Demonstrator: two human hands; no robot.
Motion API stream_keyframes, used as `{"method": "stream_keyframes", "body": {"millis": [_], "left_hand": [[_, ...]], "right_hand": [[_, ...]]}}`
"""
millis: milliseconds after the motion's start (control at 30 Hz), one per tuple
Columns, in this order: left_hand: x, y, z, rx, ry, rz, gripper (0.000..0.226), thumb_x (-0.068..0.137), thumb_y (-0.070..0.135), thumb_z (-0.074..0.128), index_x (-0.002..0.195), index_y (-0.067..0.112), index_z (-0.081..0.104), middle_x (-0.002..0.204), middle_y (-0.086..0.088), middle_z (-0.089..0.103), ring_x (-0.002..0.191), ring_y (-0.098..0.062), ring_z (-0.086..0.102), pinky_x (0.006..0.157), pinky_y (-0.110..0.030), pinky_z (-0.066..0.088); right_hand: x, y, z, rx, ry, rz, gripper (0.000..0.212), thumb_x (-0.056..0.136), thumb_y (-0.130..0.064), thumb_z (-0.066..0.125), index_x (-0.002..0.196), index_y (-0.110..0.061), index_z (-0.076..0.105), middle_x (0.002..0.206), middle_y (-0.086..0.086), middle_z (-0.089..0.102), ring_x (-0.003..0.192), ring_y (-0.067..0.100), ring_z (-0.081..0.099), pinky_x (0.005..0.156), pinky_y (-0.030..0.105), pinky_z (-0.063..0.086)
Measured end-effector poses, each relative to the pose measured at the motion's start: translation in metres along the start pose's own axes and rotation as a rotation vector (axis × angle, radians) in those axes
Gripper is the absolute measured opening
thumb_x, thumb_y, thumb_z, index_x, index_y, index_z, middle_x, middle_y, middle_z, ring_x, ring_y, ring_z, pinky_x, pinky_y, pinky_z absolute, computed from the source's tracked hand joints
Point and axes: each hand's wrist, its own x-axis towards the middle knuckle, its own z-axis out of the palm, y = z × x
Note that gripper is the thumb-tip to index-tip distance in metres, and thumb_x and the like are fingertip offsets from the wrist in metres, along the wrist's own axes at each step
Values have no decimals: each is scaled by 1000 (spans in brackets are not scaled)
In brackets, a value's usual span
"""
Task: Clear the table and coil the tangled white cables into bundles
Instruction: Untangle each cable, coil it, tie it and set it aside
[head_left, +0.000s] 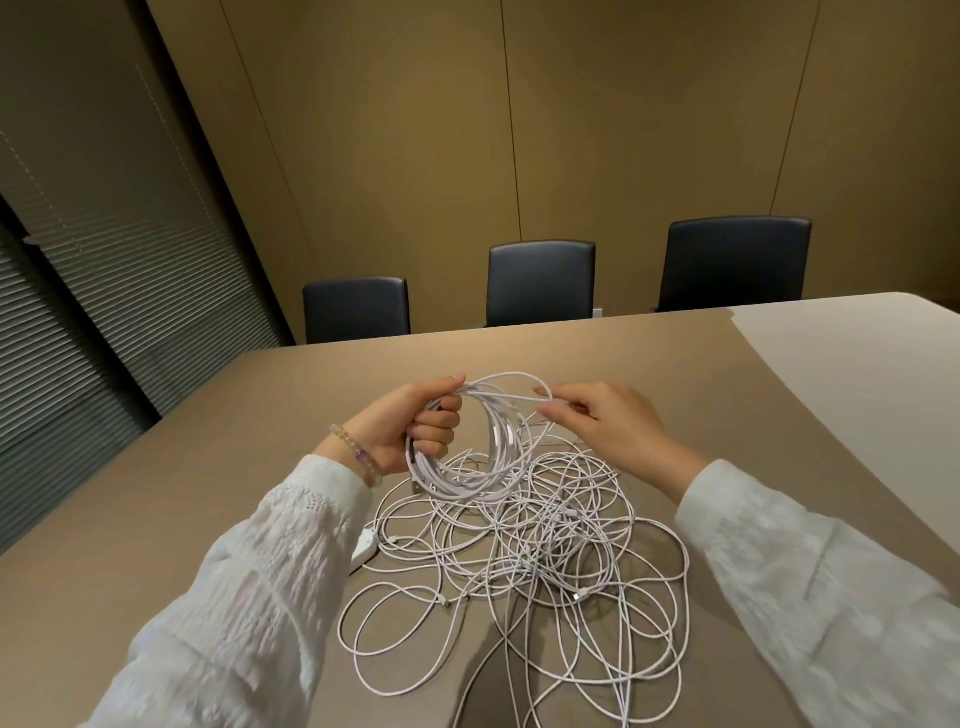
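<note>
Table (218, 467): tan top, paler section at far right. On it: tangled white cables (545, 561), loose heap, centre-near; white adapter block (363, 551) touching heap's left edge.

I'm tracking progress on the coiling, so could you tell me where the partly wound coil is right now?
In the head view, the coil hangs centre-left from the left hand, just above the tangled cables on the table, while the right hand pinches its top strand.

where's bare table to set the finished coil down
Bare table runs between the hands and the chairs, and left of the left hand. The near middle is crowded with the loose tangle under the coil.
</note>
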Motion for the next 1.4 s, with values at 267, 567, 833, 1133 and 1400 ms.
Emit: {"method": "stream_keyframes", "body": {"millis": [267,567,833,1133,1400], "left_hand": [[3,-3,8,83,-12,-16,39,85,37,57,53,19,42,43,10,25,37,-5,13,40,-14,14],[-1,0,6,151,-48,-81,39,89,35,53,55,18,44,42,9,29,29,-2,25,33,-12,20],[1,1,12,166,60,26,47,95,38,51,53,19,41,42,7,29,31,-4,22,34,-15,17],[3,1,23,16,-115,-17,45,89,37,56,51,20,38,38,9,31,35,-6,13,38,-15,10],[4,-9,26,172,49,49,42,92,47,51,63,20,36,54,7,23,42,-7,26,49,-22,47]], "right_hand": [[0,-5,-5,-3,-98,233,50,59,-66,77,54,-21,55,51,-9,52,53,13,49,51,25,32],[-1,10,-9,381,-84,330,65,58,-74,68,45,-24,30,43,-9,26,44,14,25,57,31,26],[-3,4,-5,536,-322,398,69,71,-78,39,86,-16,65,79,2,61,59,13,52,51,22,42],[5,-19,16,973,-486,322,46,82,-32,70,118,-6,56,95,12,72,81,17,70,69,27,56],[3,-25,27,1362,-365,461,17,96,-13,52,109,-1,51,71,11,68,62,24,70,61,34,60]]}}
